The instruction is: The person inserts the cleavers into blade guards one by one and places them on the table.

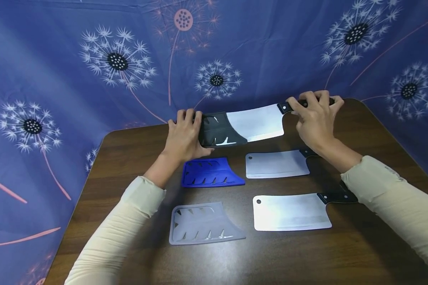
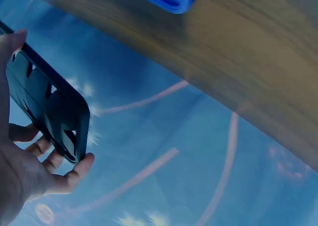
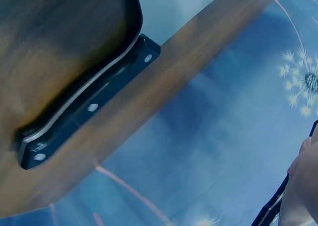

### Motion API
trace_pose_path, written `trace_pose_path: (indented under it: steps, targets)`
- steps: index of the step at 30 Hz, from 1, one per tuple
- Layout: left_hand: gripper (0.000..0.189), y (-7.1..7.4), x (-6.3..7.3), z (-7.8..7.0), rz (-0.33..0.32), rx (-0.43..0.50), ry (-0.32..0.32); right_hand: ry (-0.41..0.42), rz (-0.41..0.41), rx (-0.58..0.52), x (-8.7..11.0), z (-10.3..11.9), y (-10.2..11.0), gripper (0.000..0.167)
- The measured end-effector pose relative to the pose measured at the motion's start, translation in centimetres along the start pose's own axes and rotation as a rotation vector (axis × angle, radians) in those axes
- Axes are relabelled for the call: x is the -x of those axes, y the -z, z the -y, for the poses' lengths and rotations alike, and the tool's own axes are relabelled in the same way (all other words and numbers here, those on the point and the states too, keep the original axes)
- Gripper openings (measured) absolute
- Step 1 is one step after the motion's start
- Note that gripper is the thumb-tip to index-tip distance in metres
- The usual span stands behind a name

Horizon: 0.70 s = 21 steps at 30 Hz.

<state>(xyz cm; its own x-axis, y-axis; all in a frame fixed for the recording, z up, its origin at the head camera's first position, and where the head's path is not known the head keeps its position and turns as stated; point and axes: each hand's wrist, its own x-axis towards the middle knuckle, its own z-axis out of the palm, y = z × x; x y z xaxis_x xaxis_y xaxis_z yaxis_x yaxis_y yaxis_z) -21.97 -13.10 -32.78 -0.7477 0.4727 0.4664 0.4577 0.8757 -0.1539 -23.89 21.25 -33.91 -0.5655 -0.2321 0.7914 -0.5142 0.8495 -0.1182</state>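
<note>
At the back of the table, my left hand (image 1: pixel 184 136) grips the closed end of a black slotted blade guard (image 1: pixel 219 128), fingers over its top edge and thumb below. A large cleaver (image 1: pixel 258 123) has the far part of its blade inside that guard; the rest of the steel is bare. My right hand (image 1: pixel 316 118) holds this cleaver's black riveted handle, which is mostly hidden under the fingers. In the left wrist view, the black guard (image 2: pixel 49 102) appears raised over the table edge, between thumb and fingers.
Nearer me lie a blue blade guard (image 1: pixel 212 172) and a translucent grey one (image 1: pixel 203 223). To their right rest a second cleaver (image 1: pixel 276 164) and a third cleaver (image 1: pixel 290 213), blades pointing left. A blue flowered cloth (image 1: pixel 260 47) hangs behind the wooden table (image 1: pixel 128 158).
</note>
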Motion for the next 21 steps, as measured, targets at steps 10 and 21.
trace_pose_path:
  steps: [10,21]
  targets:
    - [0.104,-0.1,-1.4,-2.5,-0.043,0.008,-0.005,-0.009,0.038,-0.026,-0.5,4.2,-1.5,0.064]
    - [0.107,-0.2,-1.5,-2.7,0.037,0.007,0.031,-0.057,0.080,-0.024,-0.5,5.1,-2.0,0.063]
